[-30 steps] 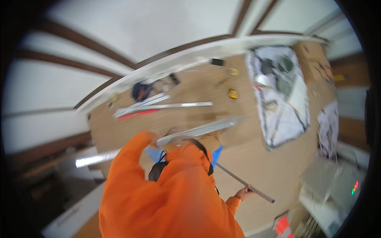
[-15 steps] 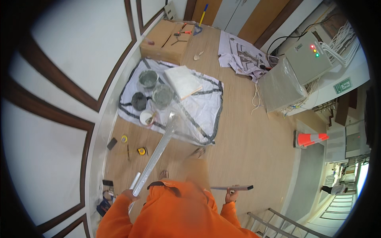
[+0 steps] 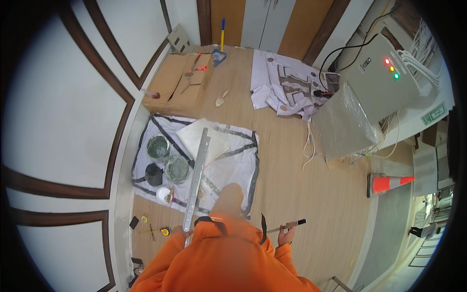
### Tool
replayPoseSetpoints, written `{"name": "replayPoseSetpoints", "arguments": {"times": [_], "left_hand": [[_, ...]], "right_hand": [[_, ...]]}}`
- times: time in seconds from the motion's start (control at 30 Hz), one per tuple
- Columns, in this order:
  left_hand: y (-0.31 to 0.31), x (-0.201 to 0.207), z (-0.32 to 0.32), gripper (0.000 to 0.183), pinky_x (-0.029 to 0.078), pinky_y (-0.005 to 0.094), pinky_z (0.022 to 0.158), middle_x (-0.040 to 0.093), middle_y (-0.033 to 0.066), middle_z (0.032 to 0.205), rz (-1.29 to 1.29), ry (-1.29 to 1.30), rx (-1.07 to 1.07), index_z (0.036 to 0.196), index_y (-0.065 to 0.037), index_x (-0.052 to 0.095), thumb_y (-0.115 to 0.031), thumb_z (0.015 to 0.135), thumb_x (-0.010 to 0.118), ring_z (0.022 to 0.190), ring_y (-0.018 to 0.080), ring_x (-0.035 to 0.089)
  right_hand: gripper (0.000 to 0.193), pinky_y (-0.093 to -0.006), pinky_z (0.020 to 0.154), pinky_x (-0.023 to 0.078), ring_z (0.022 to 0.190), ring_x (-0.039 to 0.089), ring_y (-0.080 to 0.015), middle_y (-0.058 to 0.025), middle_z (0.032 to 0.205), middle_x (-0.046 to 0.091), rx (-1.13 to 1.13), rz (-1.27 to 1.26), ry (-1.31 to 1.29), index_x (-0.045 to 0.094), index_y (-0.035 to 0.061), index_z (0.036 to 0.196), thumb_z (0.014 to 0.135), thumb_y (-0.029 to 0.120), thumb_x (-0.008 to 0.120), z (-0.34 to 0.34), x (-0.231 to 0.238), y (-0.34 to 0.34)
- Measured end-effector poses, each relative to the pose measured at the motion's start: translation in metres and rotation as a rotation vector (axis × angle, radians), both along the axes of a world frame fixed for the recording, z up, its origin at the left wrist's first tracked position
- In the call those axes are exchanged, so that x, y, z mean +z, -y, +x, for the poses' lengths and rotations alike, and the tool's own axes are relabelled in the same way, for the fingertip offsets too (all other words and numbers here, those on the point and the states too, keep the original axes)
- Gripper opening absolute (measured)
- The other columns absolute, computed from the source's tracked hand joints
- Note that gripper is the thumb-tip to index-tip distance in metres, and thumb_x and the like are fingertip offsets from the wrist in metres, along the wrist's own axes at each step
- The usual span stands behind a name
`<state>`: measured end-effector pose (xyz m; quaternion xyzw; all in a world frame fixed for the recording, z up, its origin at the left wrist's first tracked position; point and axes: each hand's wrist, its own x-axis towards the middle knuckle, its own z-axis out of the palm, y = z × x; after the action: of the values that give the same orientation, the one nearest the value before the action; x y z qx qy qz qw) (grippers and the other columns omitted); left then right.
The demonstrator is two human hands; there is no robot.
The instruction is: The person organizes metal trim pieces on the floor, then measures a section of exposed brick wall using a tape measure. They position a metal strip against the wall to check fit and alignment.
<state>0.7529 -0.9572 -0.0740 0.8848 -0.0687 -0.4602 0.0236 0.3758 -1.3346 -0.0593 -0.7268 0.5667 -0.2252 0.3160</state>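
My left hand, low in the head view, is closed around the lower end of a long silver metal bar. The bar has small holes along it and reaches out over the white sheet. To the right, my right hand grips a narrow flat bar with a dark end, held roughly level; its kind is not clear. Under and beside the silver bar, the taped white sheet carries two tubs of grey paste, a dark round container, a small white pot and a pale square slab.
A cardboard box with orange-handled tools stands by the left wall. A trowel lies on the floor. Tape measures lie near my left. Right are a plastic-wrapped box, a lit control cabinet, loose cables and traffic cones.
My view has moved forward, so the sheet sits closer below me. The silver bar has swung more upright, out over the sheet. Both hands keep their hold.
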Motion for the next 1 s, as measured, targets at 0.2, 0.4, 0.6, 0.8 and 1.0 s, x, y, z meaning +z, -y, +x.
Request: {"name": "replayPoseSetpoints", "arguments": {"times": [0.2,0.4,0.6,0.8,1.0], "left_hand": [[0.179,-0.003,0.094,0.060,0.052,0.0417,0.089,0.070,0.0197,0.106,-0.145,0.070,-0.003,0.109,-0.007,0.070,-0.052,0.069,0.075,0.102,0.0357,0.066],[0.398,0.012,0.240,0.055,0.053,0.0429,0.082,0.069,0.0232,0.098,-0.207,0.148,-0.049,0.098,-0.003,0.072,-0.050,0.070,0.074,0.100,0.0381,0.066],[0.580,-0.016,0.393,0.059,0.053,0.0440,0.085,0.069,0.0231,0.098,-0.153,0.126,-0.295,0.099,-0.002,0.071,-0.052,0.070,0.071,0.101,0.0378,0.066],[0.785,0.007,0.489,0.055,0.053,0.0425,0.083,0.070,0.0218,0.096,-0.238,0.073,-0.318,0.099,-0.003,0.071,-0.047,0.068,0.070,0.094,0.0365,0.068],[0.976,-0.023,0.548,0.056,0.054,0.0464,0.083,0.069,0.0255,0.094,-0.136,0.066,-0.395,0.099,0.001,0.069,-0.046,0.067,0.072,0.092,0.0388,0.068]], "right_hand": [[0.063,-0.0445,0.094,0.044,0.109,0.054,-0.0449,-0.0284,0.119,0.055,0.172,0.036,0.085,0.037,-0.0073,0.135,0.084,0.013,0.068,0.123,-0.030,0.228],[0.070,-0.0455,0.093,0.044,0.108,0.055,-0.0459,-0.0324,0.119,0.053,-0.012,0.106,-0.093,0.031,-0.0090,0.136,0.083,0.016,0.068,0.264,-0.029,0.403],[0.075,-0.0447,0.090,0.046,0.107,0.056,-0.0458,-0.0342,0.116,0.054,-0.014,0.065,-0.119,0.027,-0.0114,0.136,0.084,0.024,0.069,0.383,0.026,0.568],[0.063,-0.0478,0.090,0.046,0.106,0.056,-0.0486,-0.0359,0.116,0.053,-0.030,0.065,-0.073,0.032,-0.0046,0.129,0.084,0.023,0.067,0.467,0.023,0.730],[0.065,-0.0495,0.092,0.045,0.109,0.056,-0.0488,-0.0356,0.119,0.053,-0.061,0.265,-0.147,0.029,-0.0027,0.131,0.084,0.023,0.067,0.541,-0.045,0.911]]}}
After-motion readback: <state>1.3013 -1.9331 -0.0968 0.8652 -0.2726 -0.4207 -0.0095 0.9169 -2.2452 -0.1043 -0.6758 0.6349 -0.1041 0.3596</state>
